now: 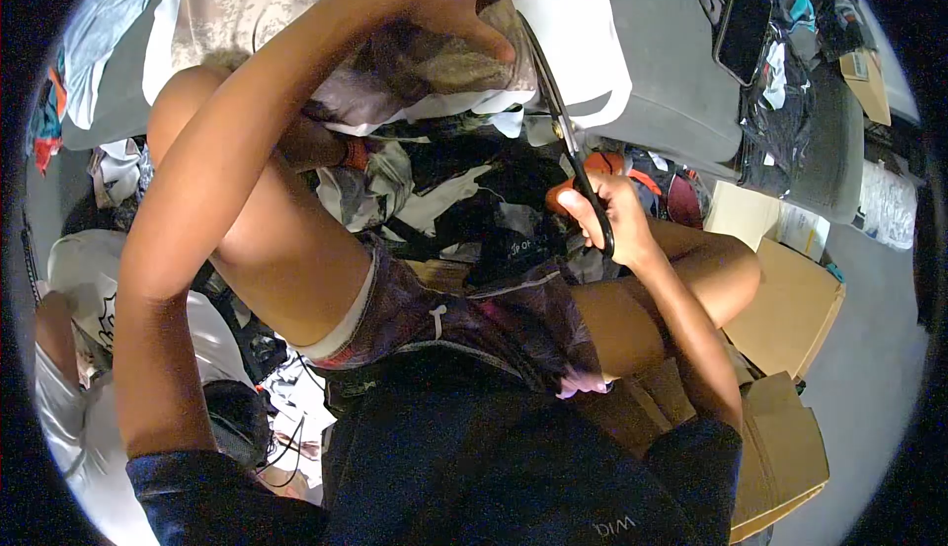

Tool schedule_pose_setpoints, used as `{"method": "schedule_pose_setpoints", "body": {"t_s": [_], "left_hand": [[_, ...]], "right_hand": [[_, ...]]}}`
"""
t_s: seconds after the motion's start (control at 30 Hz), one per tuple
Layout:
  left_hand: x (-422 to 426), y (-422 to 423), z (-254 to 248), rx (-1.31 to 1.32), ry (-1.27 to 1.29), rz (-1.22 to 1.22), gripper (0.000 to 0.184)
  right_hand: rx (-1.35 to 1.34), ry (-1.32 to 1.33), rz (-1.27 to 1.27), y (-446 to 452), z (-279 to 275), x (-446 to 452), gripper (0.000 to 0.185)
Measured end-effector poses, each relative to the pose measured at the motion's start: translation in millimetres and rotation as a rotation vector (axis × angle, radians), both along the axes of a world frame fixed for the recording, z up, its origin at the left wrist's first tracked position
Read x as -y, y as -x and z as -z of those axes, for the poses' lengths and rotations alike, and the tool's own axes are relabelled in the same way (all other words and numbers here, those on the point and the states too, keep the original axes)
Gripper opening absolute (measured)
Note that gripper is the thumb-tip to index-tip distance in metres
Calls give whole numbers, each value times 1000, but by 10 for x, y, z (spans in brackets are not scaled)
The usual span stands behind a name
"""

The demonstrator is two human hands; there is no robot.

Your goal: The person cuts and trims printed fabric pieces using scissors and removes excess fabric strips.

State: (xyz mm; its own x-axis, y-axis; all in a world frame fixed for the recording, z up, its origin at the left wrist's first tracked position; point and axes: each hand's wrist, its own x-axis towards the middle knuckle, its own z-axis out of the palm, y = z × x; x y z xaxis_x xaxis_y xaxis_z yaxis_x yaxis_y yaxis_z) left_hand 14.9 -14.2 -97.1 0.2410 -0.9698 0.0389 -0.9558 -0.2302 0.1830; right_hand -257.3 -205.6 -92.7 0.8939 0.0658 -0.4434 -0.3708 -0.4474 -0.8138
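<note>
My left hand point(459, 3) reaches to the top of the view with its fingers spread. It lies over a brown and beige mottled cloth point(395, 77). Under this cloth is a white flat piece point(583, 42) that rests on a grey cushioned surface. My right hand point(622, 215) grips a pair of scissors point(558, 102) with long dark blades and some orange at the handle. The blades point up and away, along the right edge of the mottled cloth. Whether they touch the cloth I cannot tell.
A black phone point(743, 31) lies on the grey seat point(671, 102) among dark clothes. Opened cardboard boxes point(790, 299) stand at the right. Cloth scraps point(434, 200) fill the floor between my legs. Another person in a white shirt point(99, 437) is close at the left.
</note>
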Motion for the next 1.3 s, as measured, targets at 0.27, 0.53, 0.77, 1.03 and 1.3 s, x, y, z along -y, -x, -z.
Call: {"method": "schedule_pose_setpoints", "body": {"t_s": [0.27,0.53,0.77,1.03,1.3], "left_hand": [[-4,32,-34,3,0,-15,91],[13,27,-72,8,-68,-24,90],[-15,-158,-62,-144,41,7,89],[-49,-117,-145,-112,-8,-74,90],[-51,-105,-153,-119,-7,-101,92]], "right_hand": [[9,-18,19,15,-39,-54,42],[32,21,-17,64,80,24,44],[-150,-203,49,38,11,32,42],[-80,-113,75,-183,8,-78,45],[33,12,29,-212,-21,-142,47]]}}
